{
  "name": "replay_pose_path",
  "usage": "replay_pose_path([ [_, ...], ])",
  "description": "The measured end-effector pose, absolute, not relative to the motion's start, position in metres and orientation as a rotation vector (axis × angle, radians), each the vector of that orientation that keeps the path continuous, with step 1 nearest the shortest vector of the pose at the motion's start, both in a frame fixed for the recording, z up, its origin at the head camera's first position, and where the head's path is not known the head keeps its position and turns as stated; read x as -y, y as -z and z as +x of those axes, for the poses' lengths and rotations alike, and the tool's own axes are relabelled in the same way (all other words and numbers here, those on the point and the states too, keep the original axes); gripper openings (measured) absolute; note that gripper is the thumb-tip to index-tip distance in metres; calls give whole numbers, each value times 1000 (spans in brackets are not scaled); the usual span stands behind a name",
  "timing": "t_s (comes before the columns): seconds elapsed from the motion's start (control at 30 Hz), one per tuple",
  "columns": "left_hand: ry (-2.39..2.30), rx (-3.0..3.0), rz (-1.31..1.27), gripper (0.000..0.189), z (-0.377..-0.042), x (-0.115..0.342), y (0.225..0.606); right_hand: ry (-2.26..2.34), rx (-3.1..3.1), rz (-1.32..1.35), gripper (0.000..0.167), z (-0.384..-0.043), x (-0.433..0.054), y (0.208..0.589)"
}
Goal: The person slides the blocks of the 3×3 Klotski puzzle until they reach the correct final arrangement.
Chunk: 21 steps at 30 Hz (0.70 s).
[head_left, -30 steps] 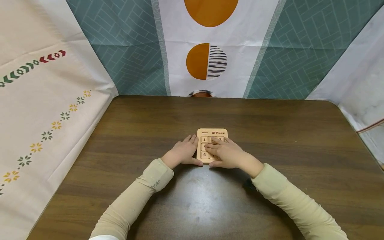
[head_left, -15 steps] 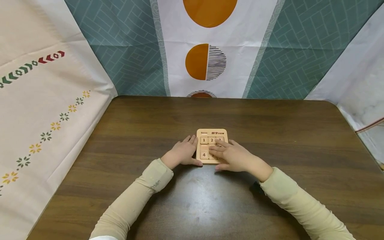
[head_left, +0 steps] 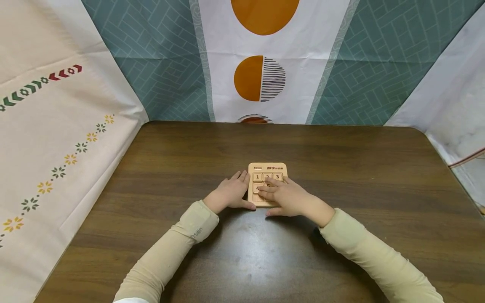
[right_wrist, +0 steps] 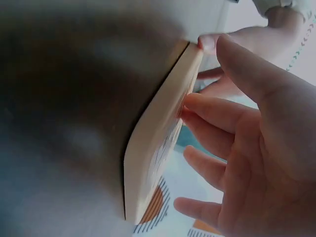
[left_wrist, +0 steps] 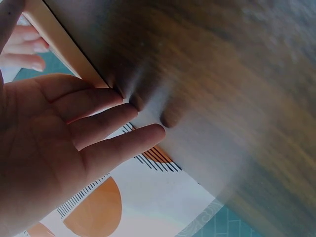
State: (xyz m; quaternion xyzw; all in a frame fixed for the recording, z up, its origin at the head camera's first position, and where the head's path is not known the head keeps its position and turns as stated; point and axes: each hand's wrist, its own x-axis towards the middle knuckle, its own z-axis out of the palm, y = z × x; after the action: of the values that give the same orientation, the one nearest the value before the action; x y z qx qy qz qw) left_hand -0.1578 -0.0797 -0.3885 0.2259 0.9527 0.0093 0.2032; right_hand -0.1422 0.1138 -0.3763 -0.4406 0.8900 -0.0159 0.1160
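Note:
In the head view a wooden number slide puzzle [head_left: 267, 167] lies flat on the table, its top row reading 1, 2, 3. My left hand [head_left: 230, 192] rests along the puzzle's left edge, fingers extended, thumb at the lower-left corner. My right hand [head_left: 289, 196] reaches over the tiles from the right. One fingertip touches the tile in the left of the middle row; its number is mostly covered. A 5 tile shows partly beside it. The lower-left slot looks bare, and the lower-right tiles are hidden. In the right wrist view the fingers [right_wrist: 212, 108] spread above the puzzle's face.
The brown wooden table [head_left: 182, 151] extends around the puzzle. A patterned cloth [head_left: 261, 105] hangs behind its far edge, and a pale embroidered cloth [head_left: 75, 185] runs along the left. A small dark object [head_left: 317, 235] is partly visible beneath the right forearm.
The right hand shifts right, then back left over the tiles. The tile from the lower-left slot now sits in the left middle slot, which was bare half a second ago. The left hand stays put.

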Motion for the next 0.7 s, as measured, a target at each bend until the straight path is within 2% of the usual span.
replay_pose_path([
  [0.23, -25, -2660, 639, 106, -158, 80, 391, 87, -2592, -1272, 63, -149, -116, 379],
  [0.7, -19, -2665, 629, 107, -159, 80, 391, 129, -2628, -1272, 61, -128, -141, 377],
])
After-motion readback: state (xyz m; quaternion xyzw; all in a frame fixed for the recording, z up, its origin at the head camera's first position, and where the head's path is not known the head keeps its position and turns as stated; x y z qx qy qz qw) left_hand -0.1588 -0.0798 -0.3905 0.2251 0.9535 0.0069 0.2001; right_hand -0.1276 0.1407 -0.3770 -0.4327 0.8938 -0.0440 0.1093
